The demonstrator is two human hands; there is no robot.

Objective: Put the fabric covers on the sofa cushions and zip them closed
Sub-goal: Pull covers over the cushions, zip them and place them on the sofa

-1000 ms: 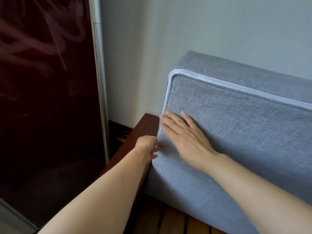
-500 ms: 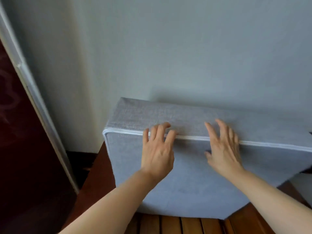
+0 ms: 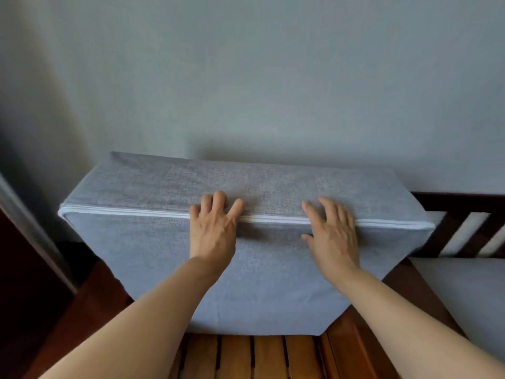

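A grey fabric-covered sofa cushion [image 3: 131, 253] stands upright on the slatted wooden sofa seat [image 3: 262, 356], its back against the wall. White piping [image 3: 123, 211] runs along its top front edge. My left hand [image 3: 214, 228] lies flat on the cushion's front, fingers reaching over the piping onto the top face. My right hand [image 3: 332, 231] rests the same way, a little to the right. Both hands have straight, spread fingers. No zip is visible from here.
The pale wall [image 3: 273, 77] rises directly behind the cushion. The dark wooden sofa backrest with slats [image 3: 464, 228] shows at the right, above a pale seat surface [image 3: 464, 291]. A dark glossy panel [image 3: 16, 283] with a light frame stands at the left.
Both hands moved from the cushion's left edge up to its top front edge and now sit flat across the piping. The view has swung right and centred on the cushion.
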